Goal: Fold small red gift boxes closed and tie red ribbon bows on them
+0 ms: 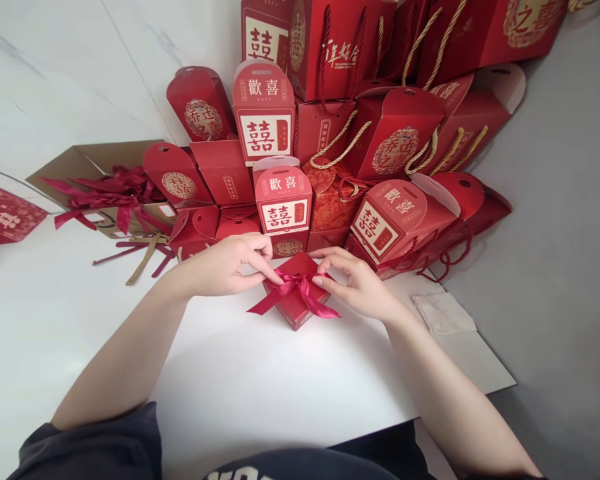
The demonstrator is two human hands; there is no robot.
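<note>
A small red box point(295, 310) rests on the white table, one corner pointing toward me. On its top is a magenta ribbon bow point(300, 285) with two tails spreading left and right. My left hand point(235, 265) is at the left side of the box, with its fingers closed on the bow's left loop. On the right, my right hand point(353, 280) has thumb and fingers pinched round the right loop of the same bow.
Stacked red gift boxes point(283, 207) stand right behind the small box. An open cardboard box point(87, 160) with magenta ribbons is at the left, loose ribbon strips point(147, 260) before it. White tissue point(443, 312) lies at the right.
</note>
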